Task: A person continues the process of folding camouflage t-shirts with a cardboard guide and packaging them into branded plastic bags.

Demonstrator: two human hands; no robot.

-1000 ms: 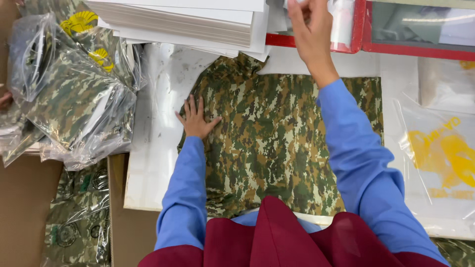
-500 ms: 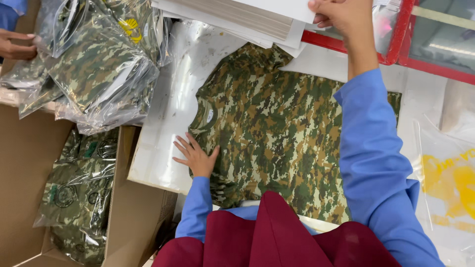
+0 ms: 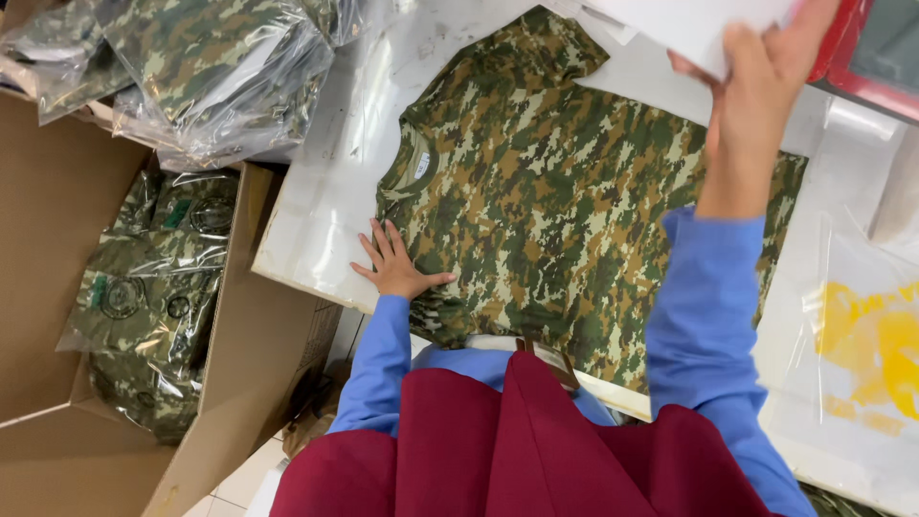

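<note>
A camouflage T-shirt [image 3: 555, 182] lies flat on a white table [image 3: 316, 230], its collar toward the left. My left hand [image 3: 394, 268] rests palm down with fingers spread on the shirt's near left edge, by the sleeve. My right hand [image 3: 756, 77] is raised at the top right and pinches a white sheet [image 3: 689, 24] taken from a stack there. Blue sleeves cover both my arms.
An open cardboard box [image 3: 239, 335] at the left holds several bagged camouflage shirts [image 3: 144, 306]. More bagged shirts [image 3: 211, 77] lie piled at the top left. A clear bag with a yellow print [image 3: 871, 345] lies at the right, a red-framed tray [image 3: 862, 67] at the top right.
The view has swung left and down, bringing the cardboard box into sight. My right hand has lifted a white sheet off the stack. My left hand stays pressed on the shirt.
</note>
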